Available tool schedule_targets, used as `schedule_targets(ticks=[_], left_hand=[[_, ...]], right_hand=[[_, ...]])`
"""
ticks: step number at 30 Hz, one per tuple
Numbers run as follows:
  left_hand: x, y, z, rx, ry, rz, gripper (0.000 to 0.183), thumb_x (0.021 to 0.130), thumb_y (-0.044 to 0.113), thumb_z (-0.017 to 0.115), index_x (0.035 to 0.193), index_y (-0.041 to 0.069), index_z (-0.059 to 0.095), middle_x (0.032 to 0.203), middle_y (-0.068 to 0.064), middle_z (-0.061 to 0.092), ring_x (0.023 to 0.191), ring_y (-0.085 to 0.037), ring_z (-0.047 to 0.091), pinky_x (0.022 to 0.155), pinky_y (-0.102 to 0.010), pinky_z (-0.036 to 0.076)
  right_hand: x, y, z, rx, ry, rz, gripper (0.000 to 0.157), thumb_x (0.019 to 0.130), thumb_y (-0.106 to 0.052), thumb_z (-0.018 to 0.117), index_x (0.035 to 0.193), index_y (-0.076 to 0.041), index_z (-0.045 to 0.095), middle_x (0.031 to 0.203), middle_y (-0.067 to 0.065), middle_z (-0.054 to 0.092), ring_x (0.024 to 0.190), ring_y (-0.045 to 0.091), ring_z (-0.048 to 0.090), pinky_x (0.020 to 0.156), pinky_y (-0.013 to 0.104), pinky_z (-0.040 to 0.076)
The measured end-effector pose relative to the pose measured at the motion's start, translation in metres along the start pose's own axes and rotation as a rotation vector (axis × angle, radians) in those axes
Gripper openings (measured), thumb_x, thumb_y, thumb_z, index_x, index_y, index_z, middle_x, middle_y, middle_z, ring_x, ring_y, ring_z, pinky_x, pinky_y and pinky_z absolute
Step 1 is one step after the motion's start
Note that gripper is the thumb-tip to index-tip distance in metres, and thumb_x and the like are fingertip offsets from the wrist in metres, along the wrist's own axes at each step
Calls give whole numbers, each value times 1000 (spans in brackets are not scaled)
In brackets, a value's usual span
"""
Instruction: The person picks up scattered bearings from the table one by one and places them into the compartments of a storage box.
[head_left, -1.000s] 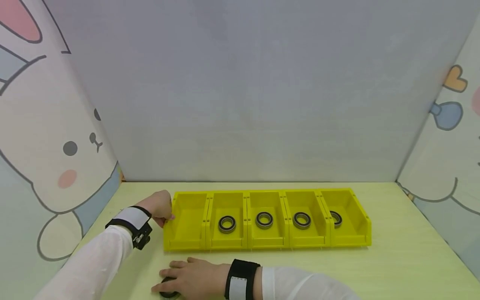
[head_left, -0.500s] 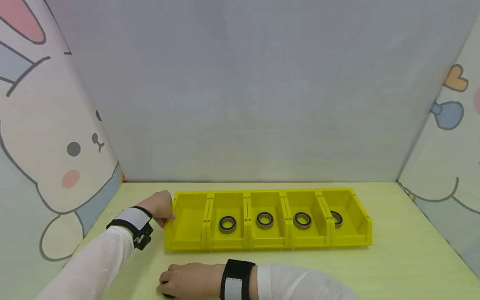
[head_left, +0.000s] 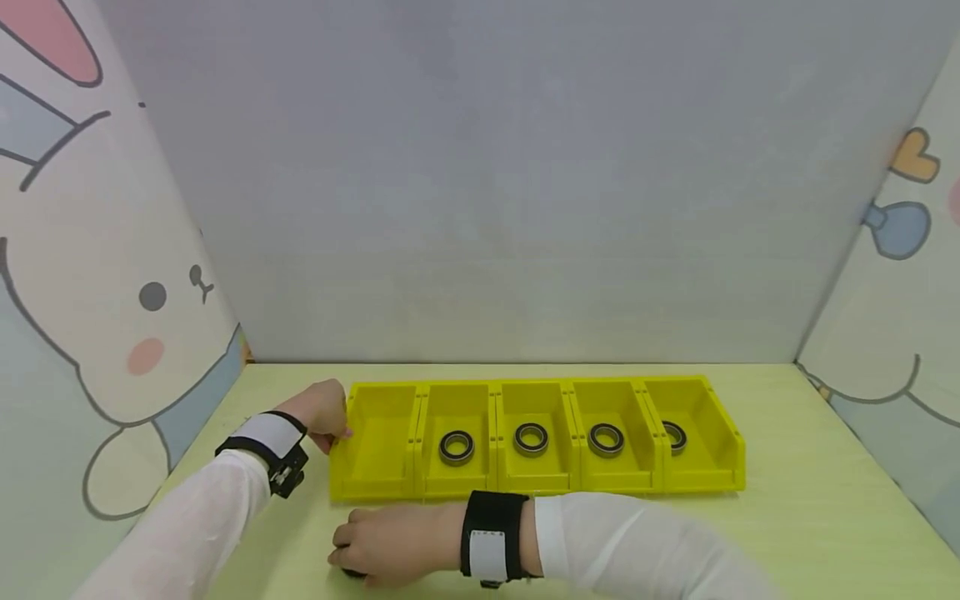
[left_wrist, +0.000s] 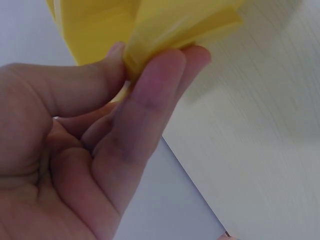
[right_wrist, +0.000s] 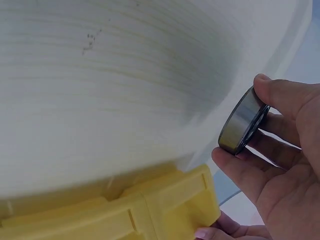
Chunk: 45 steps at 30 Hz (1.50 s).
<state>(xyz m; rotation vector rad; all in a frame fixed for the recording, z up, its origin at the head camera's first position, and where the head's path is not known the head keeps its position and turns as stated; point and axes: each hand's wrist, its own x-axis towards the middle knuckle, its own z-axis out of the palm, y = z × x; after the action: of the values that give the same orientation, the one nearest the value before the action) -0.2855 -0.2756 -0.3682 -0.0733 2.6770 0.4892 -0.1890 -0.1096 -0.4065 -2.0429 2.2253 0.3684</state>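
A row of yellow storage bins (head_left: 375,486) stands joined side by side on the table. My left hand (head_left: 320,414) pinches the left wall of the leftmost bin; the left wrist view shows thumb and fingers on either side of the yellow edge (left_wrist: 132,57). In front of that bin, my right hand (head_left: 397,543) holds a ball bearing (right_wrist: 243,120) by its outer rim, between thumb and fingers, lifted off the table. Only a dark sliver of that bearing shows in the head view. Nothing lies in the leftmost bin; each other bin holds one bearing (head_left: 457,448).
The pale yellow table (head_left: 810,500) extends in front of and beyond both ends of the bins. A grey wall (head_left: 510,183) rises behind it. Side panels with cartoon animals (head_left: 82,333) flank the table.
My right hand has closed its fingers around the bearing, raised it from the table and moved slightly toward the bins. The left hand keeps its place on the leftmost bin.
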Motion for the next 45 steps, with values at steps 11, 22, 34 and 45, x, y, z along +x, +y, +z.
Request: schedule_targets(ticks=[11, 22, 34, 45], left_hand=[[-1, 2, -1, -1, 15, 8, 11, 83, 2, 69, 81, -4, 60, 68, -10, 63, 53, -17, 65, 55, -28, 58], [0, -4, 1, -32, 12, 53, 5, 82, -4, 61, 77, -4, 62, 65, -9, 61, 50, -17, 64, 54, -29, 58], [4, -2, 0, -42, 8, 47, 7, 82, -3, 66, 80, -5, 60, 69, -11, 64, 54, -19, 66, 55, -29, 58], [3, 0, 2, -14, 1, 23, 9, 83, 0, 68, 84, -6, 60, 71, -11, 65, 54, -17, 66, 55, -28, 58]], right_hand=[[-3, 34, -32, -23, 61, 130, 43, 92, -31, 61, 132, -16, 54, 127, -5, 55, 108, 8, 49, 96, 11, 35], [12, 72, -29, 50, 111, 236, 34, 94, -23, 59, 127, -15, 56, 113, -4, 57, 92, 9, 47, 79, 11, 41], [25, 92, 2, 19, 143, 354, 28, 92, -28, 62, 118, -16, 64, 103, -2, 62, 85, 11, 51, 71, 14, 42], [37, 93, 16, -37, 70, 421, 11, 95, -24, 57, 100, -17, 65, 89, -5, 56, 76, 9, 48, 68, 15, 44]])
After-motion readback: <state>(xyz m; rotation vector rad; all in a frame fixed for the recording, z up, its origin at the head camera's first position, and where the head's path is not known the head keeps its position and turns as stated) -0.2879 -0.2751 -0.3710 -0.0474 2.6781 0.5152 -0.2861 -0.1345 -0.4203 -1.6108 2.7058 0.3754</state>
